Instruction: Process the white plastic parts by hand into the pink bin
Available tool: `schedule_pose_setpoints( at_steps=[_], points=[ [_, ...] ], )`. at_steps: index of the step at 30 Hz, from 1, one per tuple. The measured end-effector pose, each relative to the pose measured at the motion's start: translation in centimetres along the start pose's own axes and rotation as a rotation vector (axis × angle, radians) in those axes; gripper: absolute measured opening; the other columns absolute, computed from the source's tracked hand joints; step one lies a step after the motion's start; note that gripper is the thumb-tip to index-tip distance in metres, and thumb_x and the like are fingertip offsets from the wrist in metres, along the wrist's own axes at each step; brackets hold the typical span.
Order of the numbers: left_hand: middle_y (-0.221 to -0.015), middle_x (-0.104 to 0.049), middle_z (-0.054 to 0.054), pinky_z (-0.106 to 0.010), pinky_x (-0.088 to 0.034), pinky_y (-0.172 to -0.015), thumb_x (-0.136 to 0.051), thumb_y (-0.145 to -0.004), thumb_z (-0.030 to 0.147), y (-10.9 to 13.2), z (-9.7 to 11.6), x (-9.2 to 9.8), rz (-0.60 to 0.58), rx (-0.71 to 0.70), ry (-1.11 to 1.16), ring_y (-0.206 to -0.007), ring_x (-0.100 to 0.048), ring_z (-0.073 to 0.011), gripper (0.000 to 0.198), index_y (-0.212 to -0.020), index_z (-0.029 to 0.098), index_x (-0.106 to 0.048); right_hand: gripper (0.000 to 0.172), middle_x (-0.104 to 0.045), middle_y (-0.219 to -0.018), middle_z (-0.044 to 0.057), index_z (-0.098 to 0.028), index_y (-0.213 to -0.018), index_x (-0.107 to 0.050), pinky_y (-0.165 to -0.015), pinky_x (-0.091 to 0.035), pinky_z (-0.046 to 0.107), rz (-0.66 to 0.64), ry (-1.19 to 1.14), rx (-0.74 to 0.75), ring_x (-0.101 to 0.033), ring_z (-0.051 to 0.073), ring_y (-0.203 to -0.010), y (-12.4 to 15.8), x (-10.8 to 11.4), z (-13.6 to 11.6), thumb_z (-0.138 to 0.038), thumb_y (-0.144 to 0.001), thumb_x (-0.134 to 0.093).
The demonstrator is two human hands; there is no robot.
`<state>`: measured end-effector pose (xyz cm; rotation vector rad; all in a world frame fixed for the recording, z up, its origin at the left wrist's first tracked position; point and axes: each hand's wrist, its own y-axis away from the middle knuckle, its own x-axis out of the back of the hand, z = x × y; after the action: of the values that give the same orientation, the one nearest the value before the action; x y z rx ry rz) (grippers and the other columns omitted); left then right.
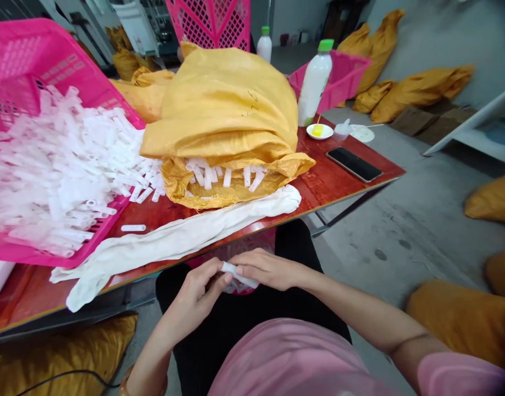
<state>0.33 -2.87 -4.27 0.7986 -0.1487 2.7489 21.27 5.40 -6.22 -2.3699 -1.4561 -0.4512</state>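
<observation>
Over my lap, my left hand and my right hand are closed on a short white plastic tube, one at each end. Below them, partly hidden by the hands and the table edge, a pink container shows between my legs. On the red table, many similar white tubes spill from a tipped pink basket. More tubes lie in the mouth of a yellow woven sack. One single tube lies apart on the tabletop.
A rolled white cloth lies along the front edge of the table. At the right are a phone, a small dish and a white bottle with a green cap. Full yellow sacks stand on the floor.
</observation>
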Motion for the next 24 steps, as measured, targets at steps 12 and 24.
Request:
schedule_pose_setpoints(
  at_steps=[12,24],
  points=[
    [-0.073,-0.054,0.002,-0.022,-0.037,-0.06,-0.051,-0.101,0.035,0.5,0.3,-0.2,-0.113,0.078,0.054,-0.064,-0.046,-0.0109,0.027,-0.083,0.017,-0.06,0.022,-0.052,-0.064,-0.005,-0.014,-0.094,-0.064,-0.055,-0.033,0.018,-0.073,-0.066,-0.049,-0.048,0.008,-0.055,-0.4,0.3,0.3,-0.026,-0.101,-0.047],
    [-0.073,-0.056,0.002,-0.021,-0.036,-0.061,-0.053,-0.101,0.031,0.7,-0.3,-0.3,-0.126,0.048,0.094,-0.065,-0.047,-0.0102,0.023,-0.085,0.018,-0.061,0.028,-0.053,-0.058,-0.005,-0.017,-0.077,-0.054,-0.05,-0.034,0.018,-0.072,-0.341,-0.206,-0.049,0.008,-0.05,-0.5,-1.4,1.3,-0.035,-0.098,-0.05]
  ],
)
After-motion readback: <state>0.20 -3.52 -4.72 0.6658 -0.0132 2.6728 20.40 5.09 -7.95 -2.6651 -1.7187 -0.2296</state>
